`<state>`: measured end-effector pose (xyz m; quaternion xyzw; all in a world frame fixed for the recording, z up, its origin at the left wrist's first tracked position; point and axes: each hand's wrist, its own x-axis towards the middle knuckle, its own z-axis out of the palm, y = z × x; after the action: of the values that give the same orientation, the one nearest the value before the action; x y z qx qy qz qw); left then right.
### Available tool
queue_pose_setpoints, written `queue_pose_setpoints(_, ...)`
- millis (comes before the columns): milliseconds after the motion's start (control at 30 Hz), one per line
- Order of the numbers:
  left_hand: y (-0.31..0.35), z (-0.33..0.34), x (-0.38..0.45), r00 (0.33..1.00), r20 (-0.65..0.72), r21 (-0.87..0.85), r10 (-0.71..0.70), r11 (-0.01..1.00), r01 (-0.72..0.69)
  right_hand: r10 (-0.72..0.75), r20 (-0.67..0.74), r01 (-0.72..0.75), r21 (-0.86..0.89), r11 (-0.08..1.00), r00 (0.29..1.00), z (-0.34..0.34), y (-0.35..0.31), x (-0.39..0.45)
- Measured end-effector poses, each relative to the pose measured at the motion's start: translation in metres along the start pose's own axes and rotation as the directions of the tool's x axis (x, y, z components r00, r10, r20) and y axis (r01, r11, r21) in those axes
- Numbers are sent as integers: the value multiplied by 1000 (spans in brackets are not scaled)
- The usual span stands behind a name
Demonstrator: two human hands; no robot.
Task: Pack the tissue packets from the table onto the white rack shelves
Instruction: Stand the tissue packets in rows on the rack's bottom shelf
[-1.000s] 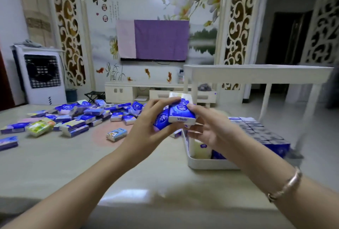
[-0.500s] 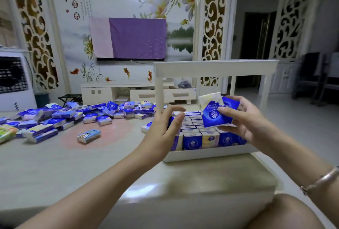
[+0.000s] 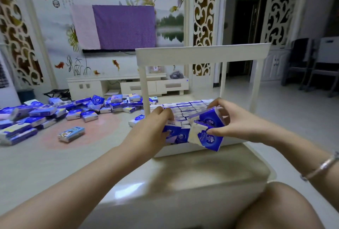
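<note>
**Two hands at a rack of tissue packets**

The right hand [image 3: 236, 124] grips two blue-and-white plastic tissue packets [image 3: 208, 130] over the front edge of the white two-tier rack [image 3: 200, 55]. The left hand [image 3: 156, 127] curls its fingers round the packed packets [image 3: 177, 133] on the lower shelf. Loose packets [image 3: 73, 107] lie scattered well left on the glossy beige table [image 3: 55, 164].

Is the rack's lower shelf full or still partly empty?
Nearly full, as far as visible. Rows of packets cover the lower shelf from back to front; the front right corner is hidden behind the right hand and its packets.
</note>
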<state>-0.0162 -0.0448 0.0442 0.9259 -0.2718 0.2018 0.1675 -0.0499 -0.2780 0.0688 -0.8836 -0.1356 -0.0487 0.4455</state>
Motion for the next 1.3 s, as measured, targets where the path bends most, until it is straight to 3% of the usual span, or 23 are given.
queue_pose_setpoints(133,1,-1,3,993,-69,464,94,884,-52,-61,-64,63,40,997,996,7,-1,8)
queue_pose_setpoints(367,2,-1,4,1000,-29,621,10,784,10,-73,-98,77,34,996,992,12,7,14)
queue_pose_setpoints(533,14,7,11,999,2,666,-32,746,22,-75,-108,79,29,996,991,10,10,17)
queue_pose_setpoints(633,12,10,13,995,95,724,-3,686,-67,-86,-87,89,37,995,992,10,10,19)
queue_pose_setpoints(933,7,22,5,995,99,666,-14,744,-56,-118,-107,118,-1,993,987,15,13,26)
queue_pose_setpoints(1133,-1,31,3,978,-100,583,182,807,-90,-133,-182,135,0,991,974,9,10,25)
queue_pose_setpoints(1300,6,25,13,972,-185,607,143,794,-1,-143,-201,148,10,989,969,5,10,20)
